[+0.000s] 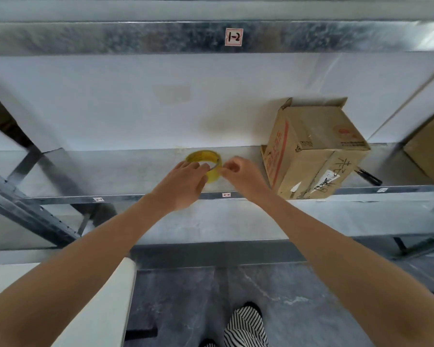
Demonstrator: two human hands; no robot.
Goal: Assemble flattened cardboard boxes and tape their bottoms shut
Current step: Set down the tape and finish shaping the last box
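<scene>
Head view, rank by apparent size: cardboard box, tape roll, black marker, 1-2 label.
1. cardboard box
2. tape roll
3. black marker and 1-2 label: alike, marker partly hidden, so unranked.

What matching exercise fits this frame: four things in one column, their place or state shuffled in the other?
Things:
1 tape roll
2 cardboard box
3 1-2 label
4 black pen-like object

Place or state:
A stuck on the upper shelf beam
B yellow, gripped by the left hand, pinched by the right hand
C lying on the shelf just past the carton's right side
D tilted on that shelf, right of both hands

Pairs: 1-B, 2-D, 3-A, 4-C
</scene>
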